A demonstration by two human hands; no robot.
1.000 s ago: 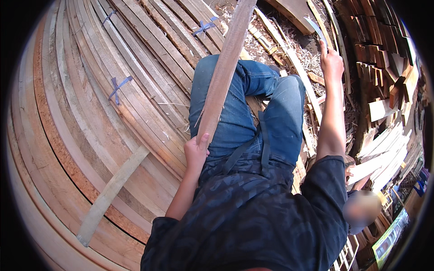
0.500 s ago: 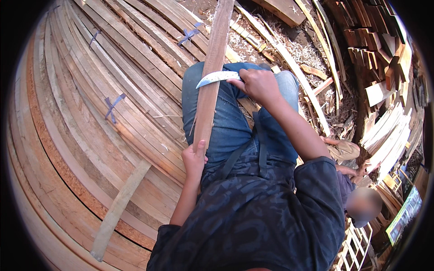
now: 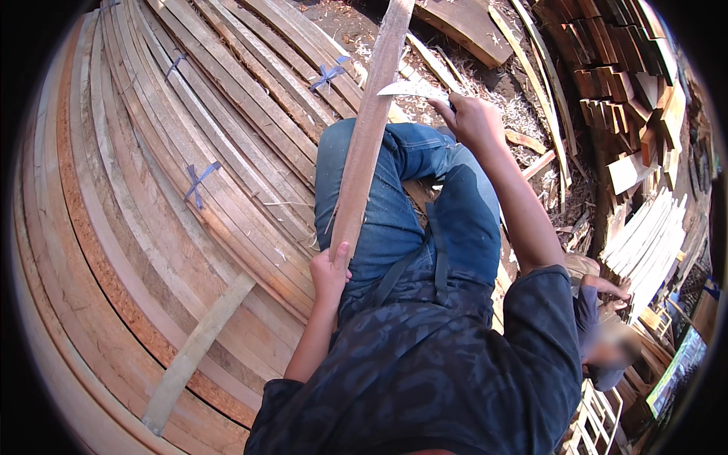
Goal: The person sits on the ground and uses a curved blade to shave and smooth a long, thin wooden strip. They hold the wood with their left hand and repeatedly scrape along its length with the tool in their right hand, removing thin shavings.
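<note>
A long wooden plank (image 3: 367, 144) slants up and away across my left thigh, its far end running out of the top of the picture. My left hand (image 3: 330, 271) is closed round its near end, thumb on the upper face. My right hand (image 3: 476, 121) grips a knife by its handle, which the fingers mostly hide. The curved, pale, speckled knife blade (image 3: 413, 89) points left, and its tip lies at the plank's right side beyond my knees. I cannot tell whether the edge bites into the wood.
Long boards (image 3: 136, 227) lie stacked on my left, some tied with blue strips (image 3: 201, 184). A loose slat (image 3: 197, 353) lies across them. Shavings (image 3: 523, 106) cover the ground ahead. Cut wood (image 3: 618, 68) is piled at the right, where another person (image 3: 599, 334) sits beside pale sticks (image 3: 644, 235).
My right hand has moved the knife away from me and to the right, farther along the plank. My left hand keeps its hold on the near end.
</note>
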